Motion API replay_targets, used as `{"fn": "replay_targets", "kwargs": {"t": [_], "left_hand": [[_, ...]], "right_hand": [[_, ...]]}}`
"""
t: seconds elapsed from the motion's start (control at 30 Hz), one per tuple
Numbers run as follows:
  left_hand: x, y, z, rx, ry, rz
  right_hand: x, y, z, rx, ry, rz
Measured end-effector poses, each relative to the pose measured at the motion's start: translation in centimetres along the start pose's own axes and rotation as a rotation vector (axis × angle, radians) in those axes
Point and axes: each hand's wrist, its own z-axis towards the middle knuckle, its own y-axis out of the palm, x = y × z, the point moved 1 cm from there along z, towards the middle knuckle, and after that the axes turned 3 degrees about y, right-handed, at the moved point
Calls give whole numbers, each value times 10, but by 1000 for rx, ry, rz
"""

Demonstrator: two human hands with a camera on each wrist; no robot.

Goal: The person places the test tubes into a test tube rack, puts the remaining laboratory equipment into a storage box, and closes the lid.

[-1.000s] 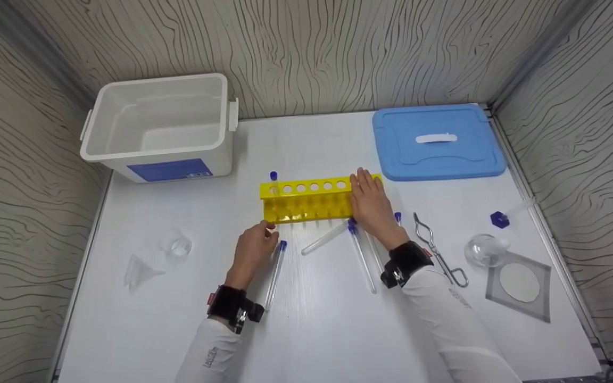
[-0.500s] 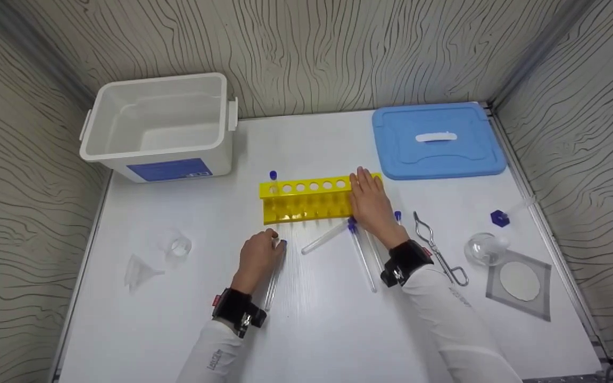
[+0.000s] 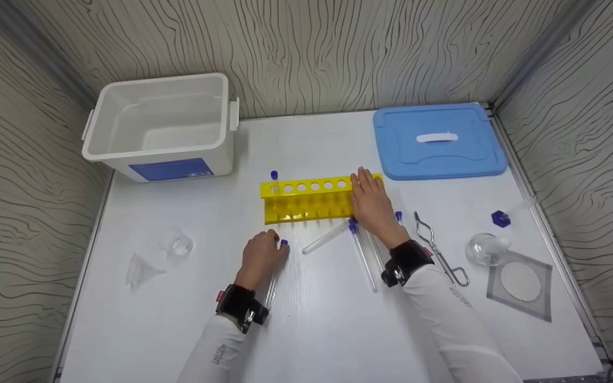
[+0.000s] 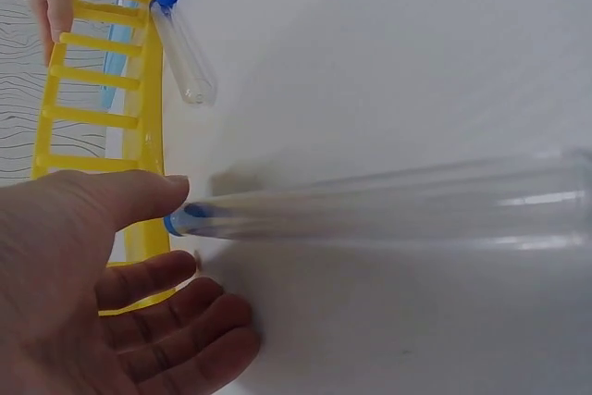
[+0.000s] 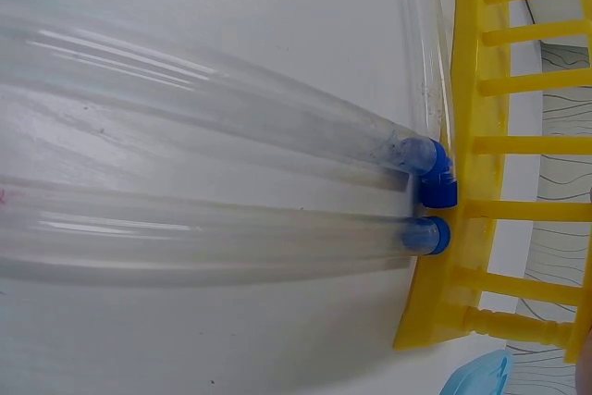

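My left hand (image 3: 261, 258) is beside a clear test tube with a blue cap (image 3: 284, 242) that lies on the table. In the left wrist view the thumb (image 4: 153, 193) is right at the capped end of this test tube (image 4: 388, 203), and the loosely bent fingers are spread below it. My right hand (image 3: 373, 205) rests with straight fingers on the right end of the yellow test tube rack (image 3: 306, 206). One blue-capped tube (image 3: 274, 175) stands in the rack's leftmost hole. Several more capped tubes (image 5: 231, 242) lie in front of the rack, partly hidden by the right hand.
A white bin (image 3: 168, 143) stands at back left, its blue lid (image 3: 439, 154) at back right. Metal tongs (image 3: 439, 250), a round glass flask (image 3: 485, 249) and a gauze mat (image 3: 519, 282) lie on the right. A funnel (image 3: 141, 271) and a small beaker (image 3: 180, 246) are on the left.
My left hand has left the rack's front left corner and come down slightly to the capped end of the lying tube. The right hand stays on the rack.
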Motion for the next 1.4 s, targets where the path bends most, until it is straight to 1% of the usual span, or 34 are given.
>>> {"fn": "replay_targets", "kwargs": {"t": [0.17, 0.33, 0.53, 0.67, 0.77, 0.9, 1.1, 1.23, 1.4], "left_hand": [[-1, 2, 3, -24, -26, -32], [-3, 4, 7, -64, -64, -95], [-3, 1, 12, -42, -89, -134], [-3, -1, 16, -47, -98, -144], [-3, -3, 18, -51, -83, -144], [-1, -4, 20, -38, -59, -145], [5, -8, 22, -28, -29, -132], [11, -14, 23, -27, -18, -118], [19, -24, 22, 9, 20, -109]], "right_hand": [[0, 1, -1, -6, 0, -8], [0, 1, 0, -11, 6, 2], [0, 0, 1, 3, 1, 9], [0, 0, 1, 9, -5, 9], [0, 1, 2, 5, 0, 9], [-1, 1, 1, -3, 5, 15], [-1, 1, 1, 9, 1, 10], [0, 1, 0, 27, -12, 26], [2, 2, 0, 47, -26, 27]]}}
